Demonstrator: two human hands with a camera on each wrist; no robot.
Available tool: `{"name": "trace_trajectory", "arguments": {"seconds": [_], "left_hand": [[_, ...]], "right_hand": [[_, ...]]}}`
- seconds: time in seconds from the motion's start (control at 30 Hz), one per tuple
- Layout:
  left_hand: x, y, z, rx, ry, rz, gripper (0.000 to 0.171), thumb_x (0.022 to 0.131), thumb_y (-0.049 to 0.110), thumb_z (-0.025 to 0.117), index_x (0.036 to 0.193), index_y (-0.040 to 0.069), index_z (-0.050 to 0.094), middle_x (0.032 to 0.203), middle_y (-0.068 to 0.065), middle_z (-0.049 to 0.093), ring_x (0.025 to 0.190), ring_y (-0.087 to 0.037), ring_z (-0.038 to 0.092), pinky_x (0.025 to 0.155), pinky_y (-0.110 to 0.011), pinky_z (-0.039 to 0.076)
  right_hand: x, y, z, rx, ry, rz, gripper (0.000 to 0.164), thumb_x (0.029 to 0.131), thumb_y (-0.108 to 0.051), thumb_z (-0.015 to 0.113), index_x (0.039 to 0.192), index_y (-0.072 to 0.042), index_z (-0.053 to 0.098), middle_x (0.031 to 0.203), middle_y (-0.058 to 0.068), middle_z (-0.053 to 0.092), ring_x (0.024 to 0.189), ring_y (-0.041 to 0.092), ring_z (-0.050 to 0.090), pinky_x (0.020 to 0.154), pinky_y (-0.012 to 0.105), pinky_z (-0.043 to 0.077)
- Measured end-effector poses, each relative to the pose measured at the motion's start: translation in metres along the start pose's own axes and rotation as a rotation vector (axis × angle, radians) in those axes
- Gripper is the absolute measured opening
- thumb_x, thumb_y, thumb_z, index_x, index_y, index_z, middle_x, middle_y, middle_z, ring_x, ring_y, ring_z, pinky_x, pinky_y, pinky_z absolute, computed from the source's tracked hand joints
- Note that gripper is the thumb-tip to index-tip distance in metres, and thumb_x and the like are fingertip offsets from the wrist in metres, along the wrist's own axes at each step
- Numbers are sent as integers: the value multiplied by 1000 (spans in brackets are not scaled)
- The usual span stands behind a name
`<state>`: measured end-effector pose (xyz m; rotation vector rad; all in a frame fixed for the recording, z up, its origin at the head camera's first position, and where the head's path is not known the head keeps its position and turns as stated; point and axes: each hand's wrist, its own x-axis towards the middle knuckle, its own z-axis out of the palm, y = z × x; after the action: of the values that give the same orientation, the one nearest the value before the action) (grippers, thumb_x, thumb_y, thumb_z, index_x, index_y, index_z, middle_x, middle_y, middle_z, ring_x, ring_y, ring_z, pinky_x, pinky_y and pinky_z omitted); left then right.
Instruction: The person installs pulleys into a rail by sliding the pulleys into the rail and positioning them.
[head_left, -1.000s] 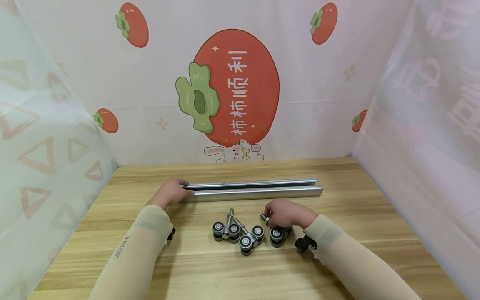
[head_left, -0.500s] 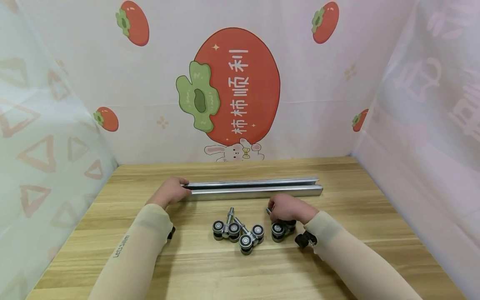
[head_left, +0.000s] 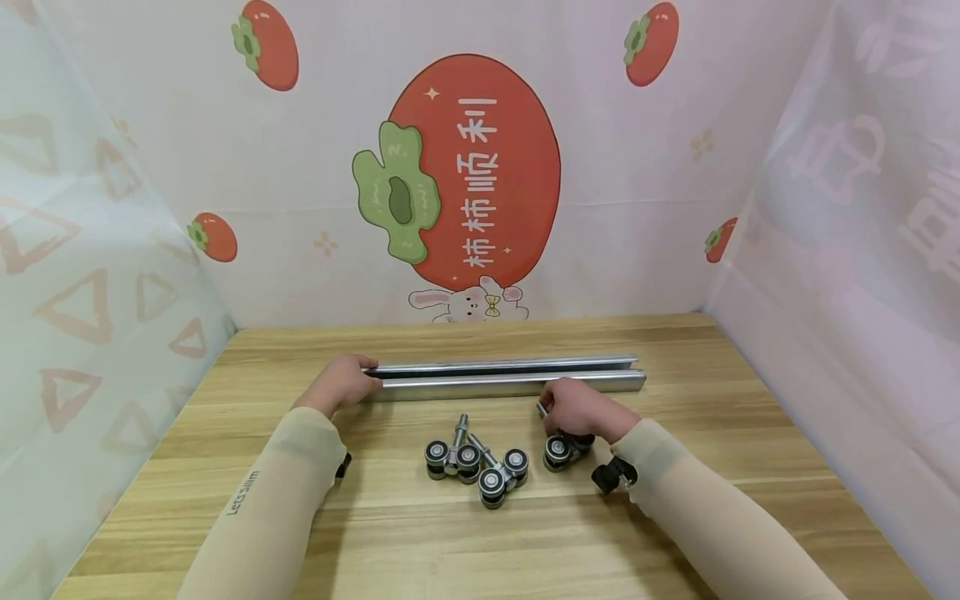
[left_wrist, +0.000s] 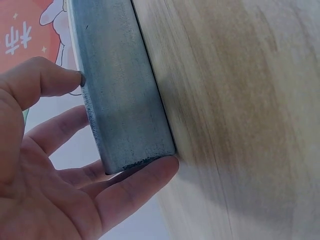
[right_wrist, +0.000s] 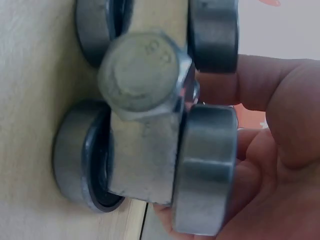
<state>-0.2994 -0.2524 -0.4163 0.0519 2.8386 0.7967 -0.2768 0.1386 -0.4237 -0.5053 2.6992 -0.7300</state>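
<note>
A silvery metal channel rail point(head_left: 480, 388) lies lengthwise across the table, its slot facing up. At its left end my left hand point(head_left: 341, 387) grips it, with the thumb on the upper edge and a finger against the end, as the left wrist view shows on the rail point(left_wrist: 120, 95). My right hand point(head_left: 583, 408) pinches the threaded bolt of a roller trolley point(head_left: 558, 452), just in front of the rail's right part. Close up in the right wrist view, that trolley point(right_wrist: 145, 160) shows its wheels and hex bolt head; the fingertips are partly hidden behind it.
Two more roller trolleys, one on the left point(head_left: 453, 463) and one nearer the middle point(head_left: 502, 478), lie side by side before the rail, bolts pointing away. The wooden table point(head_left: 420, 550) meets a printed cloth backdrop point(head_left: 300, 167) behind and at both sides.
My right hand has moved a little away from me, closer to the rail, bringing the roller trolley along. The left hand and the rail stay in place.
</note>
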Motion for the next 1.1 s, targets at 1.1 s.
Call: {"name": "trace_trajectory", "arguments": {"seconds": [1.1], "left_hand": [[1, 0, 0, -36, 7, -17, 58, 94, 23, 65, 142, -4, 50, 145, -26, 47, 134, -45, 38, 110, -58, 28]], "right_hand": [[13, 17, -7, 418, -154, 160, 14, 89, -14, 67, 88, 0, 70, 80, 7, 62, 70, 20, 59, 64, 30, 51]]}}
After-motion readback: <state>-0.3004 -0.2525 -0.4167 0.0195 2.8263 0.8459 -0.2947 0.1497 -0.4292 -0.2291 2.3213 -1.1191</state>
